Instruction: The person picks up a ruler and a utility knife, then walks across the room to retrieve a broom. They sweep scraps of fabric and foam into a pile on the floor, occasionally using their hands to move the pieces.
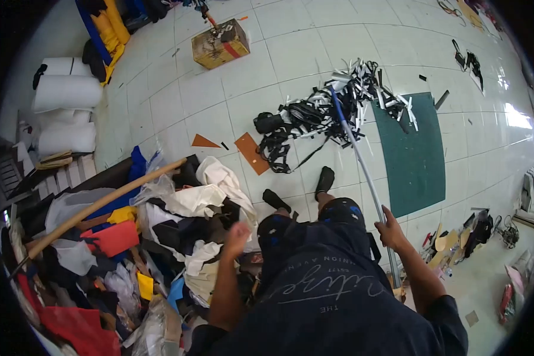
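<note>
My right hand (390, 230) is closed round a long grey pole (368, 172) with a blue far section. The far end of the pole overlaps a heap of black and white strips (314, 113) on the tiled floor. Its near end passes down beside my right hip. My left hand (238, 237) is raised in front of a pile of fabric scraps (184, 202) and is smeared by motion. Nothing large shows in it. My feet in dark socks stand just short of the strip heap.
A green mat (412, 160) lies right of the heap, and brown pieces (252, 153) lie to its left. A taped cardboard box (221, 44) stands farther off. Across the scrap pile leans a wooden pole (107, 202). White rolls (68, 92) are stacked at left; more clutter (457, 240) lies at right.
</note>
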The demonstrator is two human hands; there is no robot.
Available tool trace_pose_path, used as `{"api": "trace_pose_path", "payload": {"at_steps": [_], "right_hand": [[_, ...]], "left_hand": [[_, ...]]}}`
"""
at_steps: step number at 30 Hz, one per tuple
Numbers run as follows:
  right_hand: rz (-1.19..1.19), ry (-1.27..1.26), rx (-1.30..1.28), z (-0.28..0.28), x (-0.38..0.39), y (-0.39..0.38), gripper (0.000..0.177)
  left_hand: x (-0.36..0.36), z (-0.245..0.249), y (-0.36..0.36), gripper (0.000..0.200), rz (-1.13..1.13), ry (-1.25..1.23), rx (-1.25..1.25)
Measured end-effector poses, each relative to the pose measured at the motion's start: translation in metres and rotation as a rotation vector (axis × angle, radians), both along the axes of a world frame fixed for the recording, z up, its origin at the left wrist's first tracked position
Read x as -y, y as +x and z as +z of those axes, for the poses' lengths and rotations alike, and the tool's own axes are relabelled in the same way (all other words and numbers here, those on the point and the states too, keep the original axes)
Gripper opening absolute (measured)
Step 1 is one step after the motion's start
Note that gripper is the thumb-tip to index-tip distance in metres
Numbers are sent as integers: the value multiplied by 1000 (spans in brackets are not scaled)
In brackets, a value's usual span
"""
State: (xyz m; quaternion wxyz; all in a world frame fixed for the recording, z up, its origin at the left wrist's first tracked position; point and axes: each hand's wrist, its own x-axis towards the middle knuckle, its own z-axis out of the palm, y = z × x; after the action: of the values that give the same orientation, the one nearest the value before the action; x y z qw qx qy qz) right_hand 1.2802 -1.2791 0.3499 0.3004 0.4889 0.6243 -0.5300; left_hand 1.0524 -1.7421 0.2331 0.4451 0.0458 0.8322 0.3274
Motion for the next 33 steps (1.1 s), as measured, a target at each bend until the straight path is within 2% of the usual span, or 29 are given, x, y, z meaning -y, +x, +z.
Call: {"api": "trace_pose_path", "payload": {"at_steps": [1, 2, 3, 6, 7, 10, 11, 12, 14, 16, 19, 21, 22, 23, 24, 25, 27, 28, 29, 30, 32, 33], "right_hand": [[34, -32, -46, 10, 7, -17, 59], [67, -62, -87, 13, 16, -31, 59], [130, -55, -115, 9, 23, -47, 58], [147, -347, -201, 3, 67, -113, 54], [139, -438, -189, -10, 91, -132, 51], [160, -641, -274, -80, 183, -186, 44], [136, -649, -206, -107, 218, -208, 47], [107, -653, -137, -136, 245, -223, 50], [360, -506, -283, -189, 270, -235, 44], [467, -340, -252, -194, 257, -241, 45], [411, -140, -98, -164, 199, -237, 47], [304, -63, -22, -143, 163, -228, 48], [336, -42, -65, -156, 139, -218, 45], [117, -131, -81, -154, 122, -217, 37], [218, 151, -42, -122, 134, -227, 17], [379, 315, -11, -132, 126, -224, 14], [316, 317, 22, -128, 124, -219, 23], [283, 299, -14, -106, 139, -218, 35], [248, 278, -43, -61, 163, -224, 48], [271, 191, 6, -29, 182, -233, 53], [210, 35, 16, 7, 219, -249, 54], [262, -30, -15, 7, 236, -261, 54]], "left_hand": [[25, -27, 29, 30, 142, 10, -38], [16, 5, 34, 32, 163, -112, 146], [40, -4, 42, 35, 113, -160, 182], [109, 2, 39, 40, 247, -303, 478], [115, 17, 33, 23, 425, -241, 341], [195, 2, 6, 24, 644, -152, 144], [218, -2, -5, 27, 718, -135, 114], [215, 29, -23, 29, 756, -80, 63], [229, 48, -47, 34, 758, -74, -43], [245, 63, -62, 41, 762, -62, -60], [287, 38, -57, 42, 768, -20, -53], [310, 16, -41, 35, 840, -17, 36], [312, 10, -32, 32, 898, -31, 77], [316, 6, -21, 31, 892, -84, 120], [324, 2, -7, 30, 883, -140, 164], [338, -11, 14, 29, 949, -72, 217], [357, -26, 48, 27, 1051, 10, 311], [356, -22, 56, 27, 1064, 0, 346], [351, -15, 62, 27, 1048, -32, 376], [348, -8, 69, 27, 1042, -61, 405], [342, 2, 76, 28, 1037, -120, 432], [340, 4, 77, 30, 1034, -154, 444]]}}
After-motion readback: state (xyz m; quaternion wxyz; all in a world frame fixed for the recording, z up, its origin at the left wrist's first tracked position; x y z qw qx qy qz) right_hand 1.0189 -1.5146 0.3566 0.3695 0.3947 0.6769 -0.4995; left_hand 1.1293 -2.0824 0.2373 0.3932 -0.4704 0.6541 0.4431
